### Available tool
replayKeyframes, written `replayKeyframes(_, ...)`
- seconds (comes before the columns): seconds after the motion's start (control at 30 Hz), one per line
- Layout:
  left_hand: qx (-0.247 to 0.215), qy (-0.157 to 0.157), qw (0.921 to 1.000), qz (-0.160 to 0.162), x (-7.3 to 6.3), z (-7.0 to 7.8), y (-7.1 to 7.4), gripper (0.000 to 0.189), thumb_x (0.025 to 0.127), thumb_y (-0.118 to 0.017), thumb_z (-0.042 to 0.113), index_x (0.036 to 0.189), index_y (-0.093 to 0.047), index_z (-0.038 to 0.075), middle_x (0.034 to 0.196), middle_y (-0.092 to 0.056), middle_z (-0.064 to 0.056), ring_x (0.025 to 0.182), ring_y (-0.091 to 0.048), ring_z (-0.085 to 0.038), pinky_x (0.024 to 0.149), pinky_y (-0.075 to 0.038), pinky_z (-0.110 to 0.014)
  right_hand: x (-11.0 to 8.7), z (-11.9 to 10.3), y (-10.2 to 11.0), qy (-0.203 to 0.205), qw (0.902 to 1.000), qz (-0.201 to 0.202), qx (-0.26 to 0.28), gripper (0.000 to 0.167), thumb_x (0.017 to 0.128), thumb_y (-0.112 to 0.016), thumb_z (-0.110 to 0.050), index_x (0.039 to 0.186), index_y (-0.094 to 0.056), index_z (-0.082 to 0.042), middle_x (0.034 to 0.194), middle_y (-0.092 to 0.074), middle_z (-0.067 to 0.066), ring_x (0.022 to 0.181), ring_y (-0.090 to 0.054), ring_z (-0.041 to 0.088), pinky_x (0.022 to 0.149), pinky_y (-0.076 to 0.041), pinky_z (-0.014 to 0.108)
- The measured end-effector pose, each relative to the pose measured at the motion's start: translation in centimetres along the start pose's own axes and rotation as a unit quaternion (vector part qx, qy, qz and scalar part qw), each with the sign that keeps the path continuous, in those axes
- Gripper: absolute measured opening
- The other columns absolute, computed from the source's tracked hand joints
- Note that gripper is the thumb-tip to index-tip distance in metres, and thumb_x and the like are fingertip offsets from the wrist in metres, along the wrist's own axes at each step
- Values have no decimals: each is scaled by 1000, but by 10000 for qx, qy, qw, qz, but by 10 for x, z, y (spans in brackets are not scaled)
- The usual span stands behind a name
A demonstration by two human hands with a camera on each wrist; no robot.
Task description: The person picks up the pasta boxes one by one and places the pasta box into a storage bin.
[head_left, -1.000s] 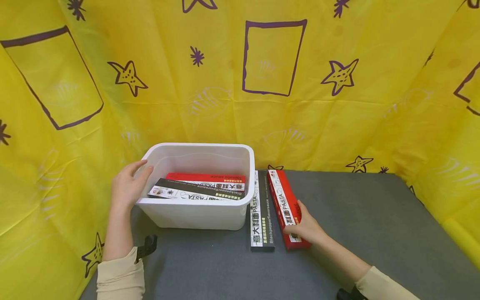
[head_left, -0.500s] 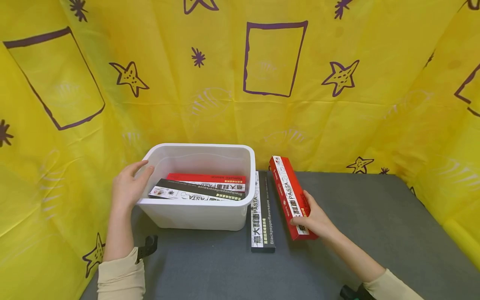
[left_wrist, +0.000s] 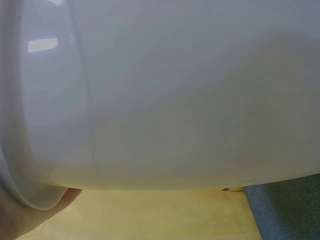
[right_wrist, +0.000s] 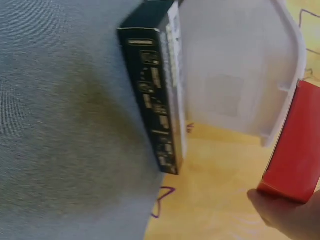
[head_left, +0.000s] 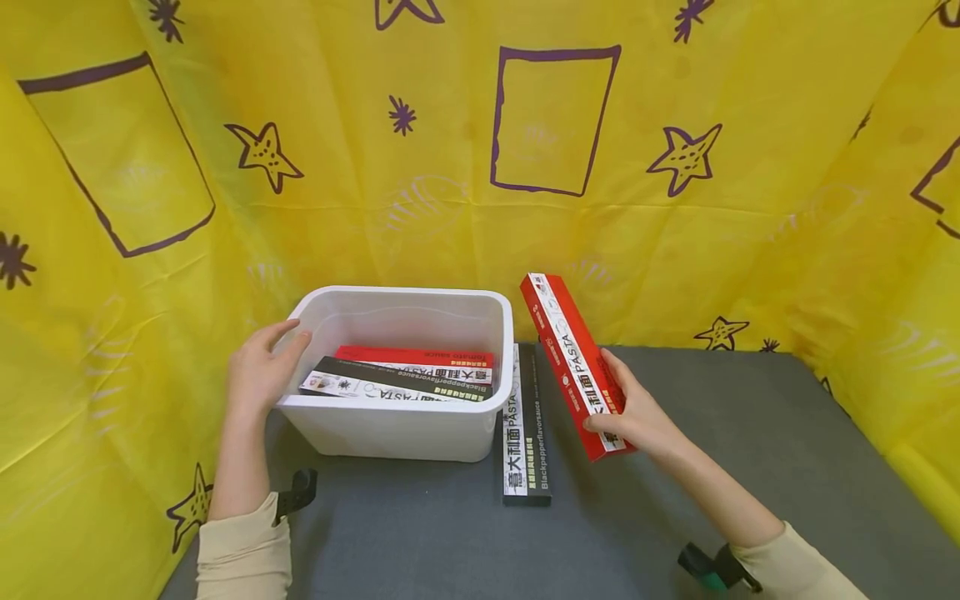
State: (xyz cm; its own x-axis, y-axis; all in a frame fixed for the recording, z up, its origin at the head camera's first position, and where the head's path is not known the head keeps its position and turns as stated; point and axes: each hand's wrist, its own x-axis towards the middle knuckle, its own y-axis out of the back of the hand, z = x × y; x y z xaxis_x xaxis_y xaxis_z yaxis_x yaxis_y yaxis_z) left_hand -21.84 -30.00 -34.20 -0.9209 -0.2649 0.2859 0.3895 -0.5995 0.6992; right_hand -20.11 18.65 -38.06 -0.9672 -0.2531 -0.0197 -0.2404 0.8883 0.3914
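In the head view, my right hand point(head_left: 636, 408) grips the lower end of a red pasta box point(head_left: 566, 354), which is tilted and raised off the table. The right wrist view shows the same red box's end point(right_wrist: 295, 145) above the fingers. My left hand point(head_left: 261, 367) rests on the left rim of a white plastic bin point(head_left: 397, 429), its fingers over the edge. Inside the bin lie a black pasta box point(head_left: 405, 379) and a red pasta box point(head_left: 412, 356). Another black pasta box point(head_left: 528, 433) lies on the table against the bin's right side.
A dark grey table point(head_left: 420, 533) lies under everything. Yellow patterned cloth point(head_left: 375, 167) hangs behind and at both sides, close to the bin's back. Black straps with small devices are on both wrists.
My right hand has lifted the red pasta box off the table, and its far end has risen and swung slightly left. The left hand keeps its place on the bin's rim.
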Motion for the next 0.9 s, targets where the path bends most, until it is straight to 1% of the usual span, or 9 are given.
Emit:
replayKeyframes(0.13, -42, -26, 10000, -1, 0, 0, -1, 58, 98, -49, 46, 139, -53, 4, 142, -48, -25, 132, -39, -47, 106, -30, -61, 2, -7, 1, 210, 9997, -104, 30, 106, 74, -75, -17, 157, -8, -16, 142, -35, 17, 113, -44, 32, 77, -53, 35)
replayKeyframes(0.27, -47, -23, 10000, -1, 0, -1, -2, 59, 98, -49, 46, 138, -54, 4, 142, -48, -25, 131, -40, -47, 105, -30, -61, 5, -15, 1, 426, 9989, -190, -58, 105, 73, -74, -16, 156, -10, -15, 140, -38, 18, 111, -46, 32, 77, -53, 37)
replayKeyframes(0.53, -87, 4, 10000, -2, 0, -1, -1, 59, 98, -50, 46, 138, -53, 3, 142, -47, -25, 132, -39, -47, 106, -30, -62, 14, -34, 1, 766, 9938, -474, -644, 102, 74, -74, -21, 156, -15, -22, 146, -37, 10, 114, -46, 30, 79, -51, 38)
replayKeyframes(0.63, -81, -54, 9999, 27, 0, -1, -1, 58, 98, -50, 45, 138, -54, 3, 141, -48, -25, 131, -40, -47, 106, -30, -61, 19, -41, 1, 913, 9904, -562, -876, 100, 74, -73, -21, 156, -17, -21, 145, -39, 8, 112, -49, 29, 79, -50, 38)
replayKeyframes(0.77, -56, -113, 9999, 81, 1, -2, -1, 57, 98, -51, 44, 137, -55, 3, 140, -49, -25, 130, -41, -47, 106, -31, -60, 25, -51, 1, 1113, 9842, -753, -1154, 98, 73, -74, -20, 155, -21, -23, 136, -47, 6, 107, -52, 27, 78, -52, 38)
replayKeyframes(0.83, -40, -123, 9999, 90, 1, -2, -1, 57, 98, -50, 44, 136, -55, 3, 140, -49, -25, 130, -41, -47, 106, -31, -60, 28, -57, 1, 1260, 9784, -867, -1388, 96, 72, -74, -21, 154, -24, -24, 131, -51, 5, 105, -53, 25, 78, -52, 38)
replayKeyframes(0.9, -22, -123, 9999, 96, 1, -2, -1, 57, 98, -50, 44, 136, -55, 3, 140, -49, -25, 131, -41, -47, 106, -31, -60, 31, -64, 2, 1419, 9711, -1003, -1639, 94, 71, -74, -22, 153, -27, -24, 129, -51, 3, 105, -53, 24, 78, -51, 38)
